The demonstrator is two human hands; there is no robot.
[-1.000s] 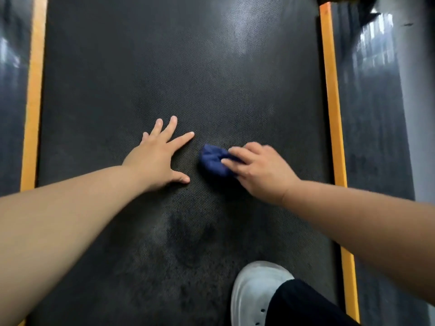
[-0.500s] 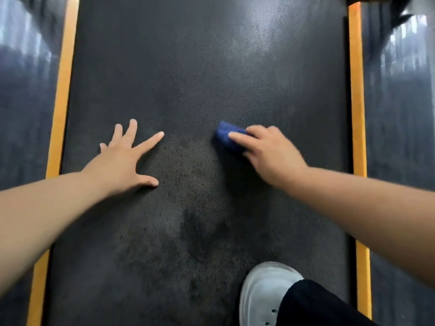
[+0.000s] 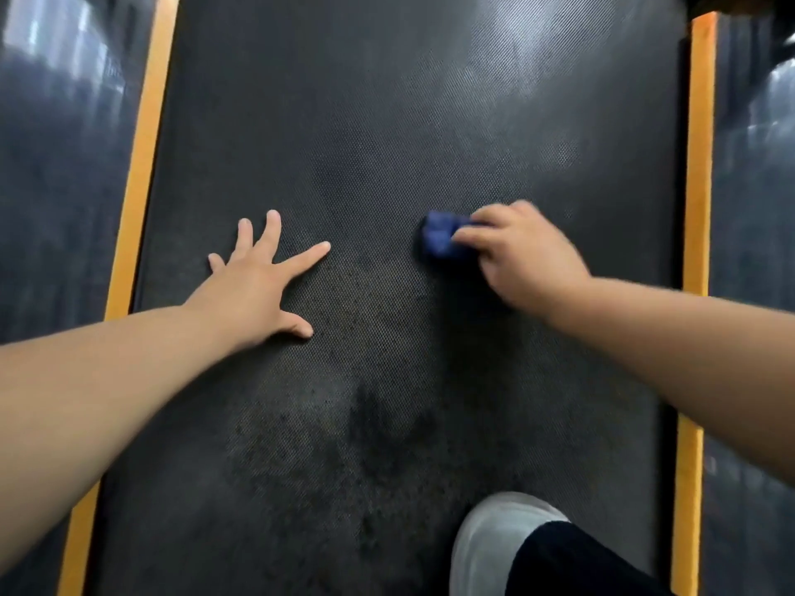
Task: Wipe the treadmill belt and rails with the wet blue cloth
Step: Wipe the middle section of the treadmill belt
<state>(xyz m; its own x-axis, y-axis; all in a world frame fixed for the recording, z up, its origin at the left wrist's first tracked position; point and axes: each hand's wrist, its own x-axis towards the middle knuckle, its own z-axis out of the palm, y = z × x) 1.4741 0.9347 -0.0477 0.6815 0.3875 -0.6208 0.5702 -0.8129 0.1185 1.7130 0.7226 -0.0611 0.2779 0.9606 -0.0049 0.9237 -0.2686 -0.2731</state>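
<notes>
**A small wad on a wide belt: where this wipe could slip**

The right hand [image 3: 525, 255] grips the blue cloth [image 3: 441, 238], bunched into a tight wad under curled fingers. It presses the cloth onto the belt [image 3: 387, 122] a little right of centre. The left hand [image 3: 254, 286] lies flat on the belt to the left, fingers spread and holding nothing, and seems to be bracing the person's weight.

The main risk is probably patchy coverage. A wad this small likely cleans only a narrow stripe, so unwiped bands could remain between strokes. Little cloth shows beyond the fingertips, so the knuckles may rub on the rough belt. A treadmill belt can also roll (if it runs free). With weight on the flat palm and on the white shoe [image 3: 494, 539] at the near edge, it might creep and upset the person's balance. A damp surface would make that worse. The shoe also covers a part of the belt that will need wiping, and it could track dirt across it.

A dark speckled patch [image 3: 370, 432] lies nearer than the hands, and I cannot tell whether it is moisture or grime.

The belt is black and finely dimpled, with a pale sheen at the far end. An orange strip runs along its left edge [image 3: 142, 165] and another along its right [image 3: 699, 165]. Beyond them lie glossy dark side rails [image 3: 56, 187] that carry blurred reflections, and neither hand is on them. Nothing more of the room shows.
</notes>
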